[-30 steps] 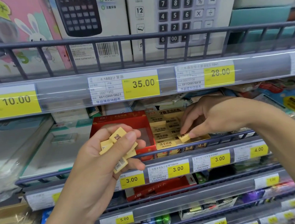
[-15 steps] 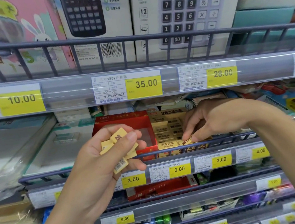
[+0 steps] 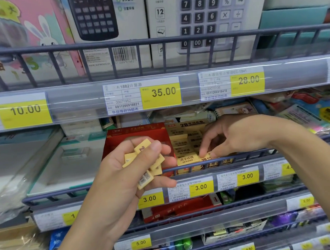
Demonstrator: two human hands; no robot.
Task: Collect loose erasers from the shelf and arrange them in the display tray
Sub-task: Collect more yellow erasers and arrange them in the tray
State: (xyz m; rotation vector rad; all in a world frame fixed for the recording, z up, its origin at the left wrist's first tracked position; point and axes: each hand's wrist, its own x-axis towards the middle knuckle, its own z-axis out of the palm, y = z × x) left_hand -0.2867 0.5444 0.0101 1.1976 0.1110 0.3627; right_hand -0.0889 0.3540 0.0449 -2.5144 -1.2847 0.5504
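My left hand [image 3: 132,173] grips a bunch of several loose yellow erasers [image 3: 143,160] in front of the middle shelf. A yellow display tray [image 3: 186,126] holding rows of matching erasers stands on that shelf, to the right of a red tray [image 3: 136,131]. My right hand [image 3: 231,135] reaches into the yellow tray's front right corner, where its thumb and forefinger pinch one yellow eraser [image 3: 206,158] lying flat beside a front-row eraser [image 3: 187,159]. The tray's right side is hidden behind that hand.
A grey wire rail [image 3: 242,156] runs along the shelf front just below the tray. Calculator boxes [image 3: 206,19] stand on the shelf above. White flat packs [image 3: 72,152] lie left of the red tray, mixed stationery packs [image 3: 314,109] to the right. Price tags line every shelf edge.
My right hand has lowered the eraser it pinches into the tray's front right corner. My left hand keeps the same bunch, almost still.
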